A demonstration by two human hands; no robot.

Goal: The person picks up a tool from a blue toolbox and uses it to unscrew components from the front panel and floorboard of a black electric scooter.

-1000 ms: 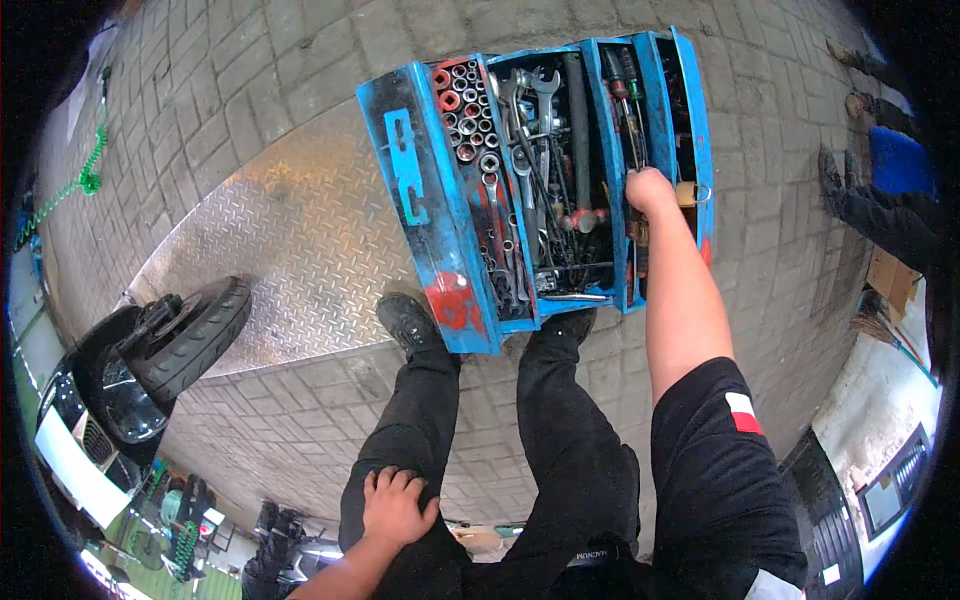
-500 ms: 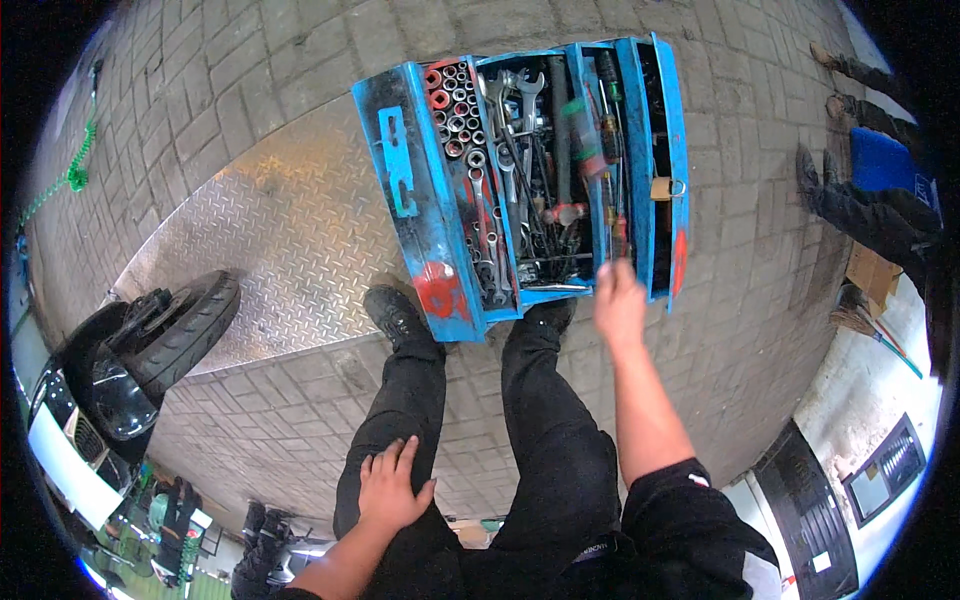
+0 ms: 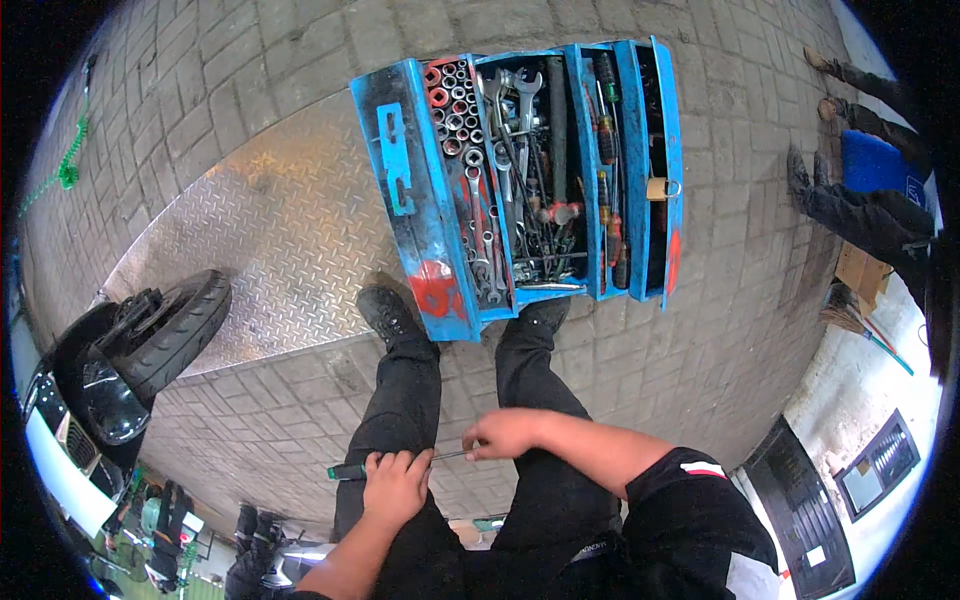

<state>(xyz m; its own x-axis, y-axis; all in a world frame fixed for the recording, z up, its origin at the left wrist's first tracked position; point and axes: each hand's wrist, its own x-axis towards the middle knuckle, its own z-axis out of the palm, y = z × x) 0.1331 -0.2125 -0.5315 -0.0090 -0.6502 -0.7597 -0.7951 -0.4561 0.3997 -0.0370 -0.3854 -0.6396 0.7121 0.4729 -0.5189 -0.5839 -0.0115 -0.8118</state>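
My left hand (image 3: 395,485) is closed on a screwdriver with a green and black handle (image 3: 346,471), lying crosswise over my left thigh. The handle sticks out on the left, and my right hand (image 3: 500,435) has its curled fingers at the far end of the thin metal shaft (image 3: 448,455). Beyond my boots stands an open blue metal toolbox (image 3: 432,285), its compartments holding sockets (image 3: 455,110), wrenches (image 3: 527,95), a hammer (image 3: 560,212) and more screwdrivers (image 3: 605,140). A brass padlock (image 3: 657,189) hangs on its right side.
A steel tread plate (image 3: 265,250) lies at left beside a motorcycle's front wheel (image 3: 190,330). A green coiled hose (image 3: 72,155) is at upper left. Other people's legs (image 3: 850,205), a blue object (image 3: 870,155), cardboard (image 3: 860,270) and brooms (image 3: 875,340) are along the right.
My right hand has come back from the toolbox down to my thighs, bringing a screwdriver. My left hand, earlier resting on my thigh, now grips it.
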